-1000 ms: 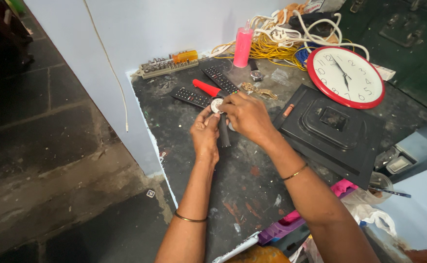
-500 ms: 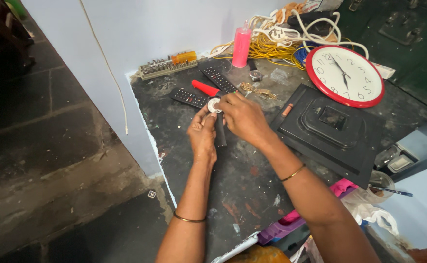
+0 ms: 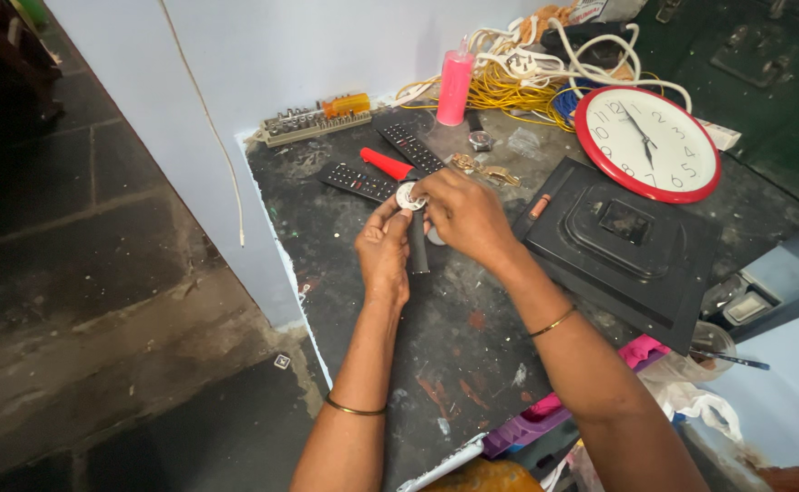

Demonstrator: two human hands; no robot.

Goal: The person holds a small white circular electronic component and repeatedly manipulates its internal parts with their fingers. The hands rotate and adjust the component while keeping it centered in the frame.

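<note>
A: What are the hands doing right now?

B: I am seeing both meeting over the dark surface [image 3: 472,364]. The left hand [image 3: 384,251] is pinching the small round watch [image 3: 409,194] at its edge, and the right hand [image 3: 461,214] is closing over it from the other side, fingers curled tight around the case. The black strap [image 3: 417,248] is hanging down between the 2 hands.

A: Anything changing since a second ago?

B: Very little. The watch is staying above the same spot, just in front of the 2 remote controls [image 3: 359,181] and the red-handled tool [image 3: 387,164]. The hands are shifting only slightly, so I am reading this as fine finger work on the watch face going on, not a new step.

A: And around them?

B: The red-rimmed wall clock [image 3: 647,143] is lying on the black panel [image 3: 627,246] to the right, well apart. The pink bottle [image 3: 454,88] is standing near the tangle of cables [image 3: 545,77] at the back.
</note>
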